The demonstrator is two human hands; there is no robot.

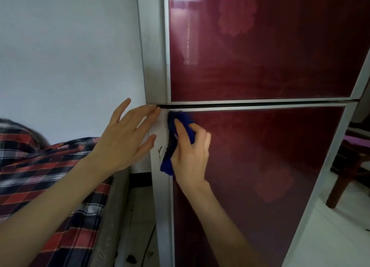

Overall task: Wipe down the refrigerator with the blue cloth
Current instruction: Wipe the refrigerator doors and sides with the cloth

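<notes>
The blue cloth [181, 125] is held by the right grip [190, 152], whose bent fingers are closed over the bunched fabric, with the forefinger laid along it. The cloth is pressed against the left edge of the lower door [260, 166] of the refrigerator [158, 70], just under the dark gap that parts it from the upper door [260, 46]. One end of the cloth shows above the fingers and the other hangs out below the heel of the grip. Whether the thumb is tucked beneath cannot be told.

The left grip [128, 138] is spread, its fingers straight and apart. Its fingertips are set against the pale side panel of the refrigerator, level with the gap between the doors, and nothing is held in it.

Both doors are faced in glossy dark red with a faint flower pattern and are framed in silver. A bed [40, 166] covered in red, white and dark plaid cloth is seen to the left, below a white wall [70, 46]. A wooden furniture leg [340, 188] stands on the pale floor [330, 236] to the right.
</notes>
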